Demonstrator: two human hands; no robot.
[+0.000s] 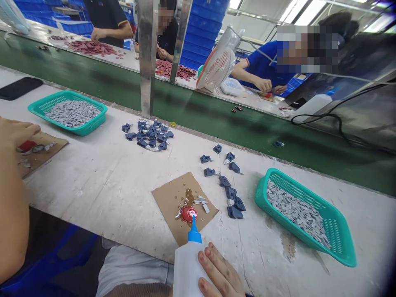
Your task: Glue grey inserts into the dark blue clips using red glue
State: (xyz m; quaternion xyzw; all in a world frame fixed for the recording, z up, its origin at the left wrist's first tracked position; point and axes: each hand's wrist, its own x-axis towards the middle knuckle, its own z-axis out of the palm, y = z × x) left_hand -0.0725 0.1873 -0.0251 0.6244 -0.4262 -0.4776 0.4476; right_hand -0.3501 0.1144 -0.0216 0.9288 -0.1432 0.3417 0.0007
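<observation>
My right hand is wrapped around a white squeeze bottle with a blue nozzle cap. The blue tip overlaps a round red cap holding glossy liquid; whether they touch, I cannot tell. The red cap lies on a cardboard piece among wet brown spots. Small grey-white pieces lie on the same cardboard. Just beyond it are several dark blue plastic parts, some with pale pieces attached. My left hand is not in view.
Green baskets of small grey pieces stand right and left. More blue parts form a cluster. A neighbour's arm reaches over another cardboard at left. A metal post and green ledge border the bench; co-workers sit beyond.
</observation>
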